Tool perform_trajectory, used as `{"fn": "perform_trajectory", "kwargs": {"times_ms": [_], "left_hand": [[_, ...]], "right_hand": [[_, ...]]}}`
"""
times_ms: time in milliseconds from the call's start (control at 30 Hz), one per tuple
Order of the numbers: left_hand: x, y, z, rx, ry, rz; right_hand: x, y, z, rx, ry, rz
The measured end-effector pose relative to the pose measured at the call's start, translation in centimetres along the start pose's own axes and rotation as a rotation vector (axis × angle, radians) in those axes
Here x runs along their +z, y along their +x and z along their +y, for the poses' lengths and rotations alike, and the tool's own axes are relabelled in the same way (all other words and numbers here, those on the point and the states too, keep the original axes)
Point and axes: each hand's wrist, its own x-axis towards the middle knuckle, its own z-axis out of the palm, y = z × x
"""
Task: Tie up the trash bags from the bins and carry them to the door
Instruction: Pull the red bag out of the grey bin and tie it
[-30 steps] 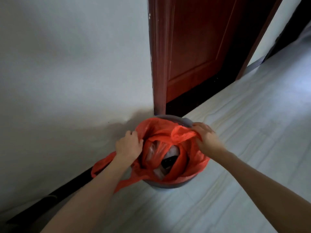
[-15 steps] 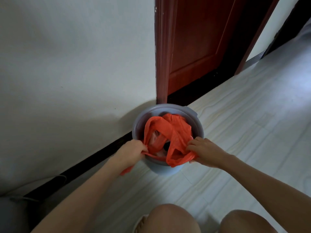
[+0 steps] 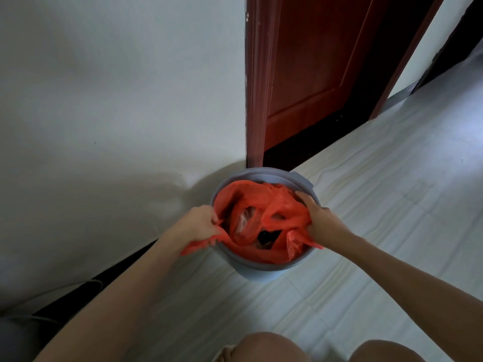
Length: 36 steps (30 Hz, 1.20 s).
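Knees: bare, nearest the camera, below both hands.
Left hand: fingers curled, gripping the near-left edge of the red trash bag.
Right hand: curled round a bunched flap at the bag's right side.
Bag: between the hands, down inside the grey bin, mouth open.
Risk: thin film may tear if the flaps are yanked apart; contents could spill, or the light bin tip.
Beyond: wall, red door.

I count one grey bin, one red trash bag in it, one red door, my two hands and two knees.
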Motion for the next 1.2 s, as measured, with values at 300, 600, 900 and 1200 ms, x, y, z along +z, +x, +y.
{"fn": "perform_trajectory", "kwargs": {"times_ms": [300, 600, 900, 1200], "left_hand": [[-2.0, -0.3, 1.2, 0.025, 0.436, 0.297], [-2.4, -3.0, -0.7, 0.223, -0.039, 0.461], [4.7, 2.6, -3.9, -0.154, -0.248, 0.335], [7.2, 4.6, -4.4, -0.187, -0.541, 0.437]], "right_hand": [[4.2, 1.3, -5.5, -0.188, 0.414, -0.155], [8.6, 3.9, -8.8, -0.004, 0.514, -0.012], [6.1, 4.0, -7.9, 0.524, 0.998, -0.040], [2.5, 3.1, -10.8, 0.446, 0.922, 0.137]]}}
